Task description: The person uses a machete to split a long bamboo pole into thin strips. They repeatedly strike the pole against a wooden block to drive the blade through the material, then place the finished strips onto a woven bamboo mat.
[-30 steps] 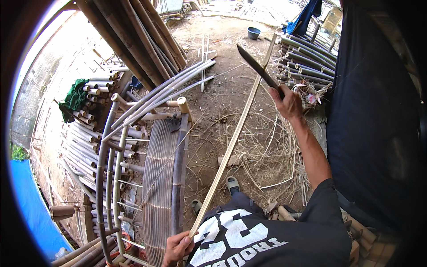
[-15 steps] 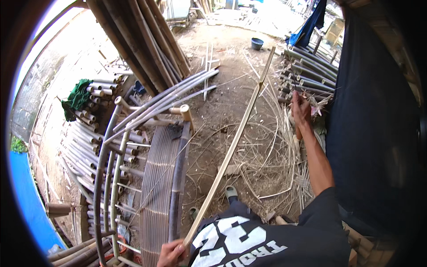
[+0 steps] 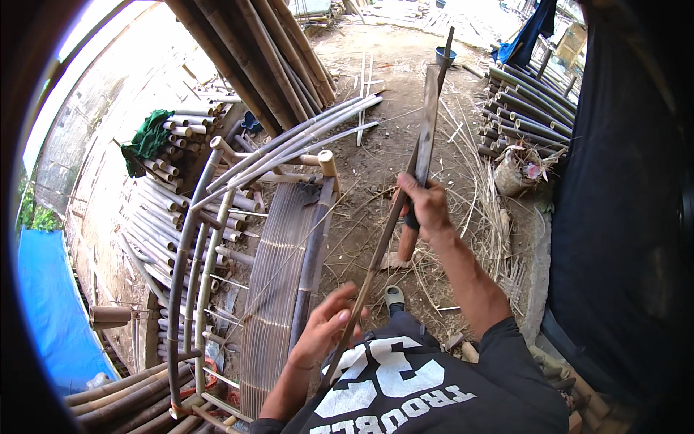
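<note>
My right hand (image 3: 426, 206) is closed around a machete, with its wooden handle (image 3: 408, 244) below the fist and its broad dark blade (image 3: 428, 130) pointing up and away. A long, narrow bamboo strip (image 3: 385, 242), dark face showing, runs along the blade and past this fist; my thumb appears to press it there. Lower down, my left hand (image 3: 327, 325) is beside the strip with its fingers apart and loosely curled. The strip's near end lies over the front of my black shirt (image 3: 463, 369).
At my left stands a bamboo bench (image 3: 271, 289) with pale poles (image 3: 296, 145) across its end. Stacked bamboo poles (image 3: 155, 217) lie beyond it, and more (image 3: 531, 108) at the far right. Shavings (image 3: 470, 239) litter the ground. A dark cloth (image 3: 607, 217) hangs at right.
My right hand has come from the far right to the middle, bringing the machete against the strip. The strip now shows its dark face. My left hand has risen and loosened from the near end.
</note>
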The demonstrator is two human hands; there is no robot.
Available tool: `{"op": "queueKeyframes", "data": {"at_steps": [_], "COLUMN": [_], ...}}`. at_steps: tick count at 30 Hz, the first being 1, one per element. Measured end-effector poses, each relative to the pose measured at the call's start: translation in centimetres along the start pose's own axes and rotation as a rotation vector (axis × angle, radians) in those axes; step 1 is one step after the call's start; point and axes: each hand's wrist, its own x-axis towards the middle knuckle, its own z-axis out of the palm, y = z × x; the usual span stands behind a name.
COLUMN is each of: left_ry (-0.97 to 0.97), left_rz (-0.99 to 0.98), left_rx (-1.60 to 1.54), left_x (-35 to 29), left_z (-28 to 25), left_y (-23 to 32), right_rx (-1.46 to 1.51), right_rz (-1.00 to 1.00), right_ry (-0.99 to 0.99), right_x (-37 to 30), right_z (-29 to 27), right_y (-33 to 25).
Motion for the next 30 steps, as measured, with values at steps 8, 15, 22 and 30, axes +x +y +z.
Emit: {"op": "queueKeyframes", "data": {"at_steps": [8, 15, 22, 30], "left_ry": [0.016, 0.390, 0.445, 0.420], "left_rz": [-0.078, 0.335, 0.428, 0.404], "left_rx": [0.000, 0.614, 0.882, 0.932], "left_x": [-1.7, 2.8, 1.4, 0.6], "left_z": [-2.1, -0.1, 1.1, 1.9], "left_y": [-2.0, -0.2, -0.9, -1.1], "right_rx": [-0.888, -1.249, -1.197, -1.215], "right_rz": [-0.155, -0.717, -0.384, -0.703], "right_ry": [-0.190, -0.522, -0.379, -0.261], "right_x": [2.0, -6.9, -4.6, -3.1], "right_z": [-2.4, 0.6, -0.2, -1.7], "right_y": [-2.5, 1.9, 0.5, 1.6]}}
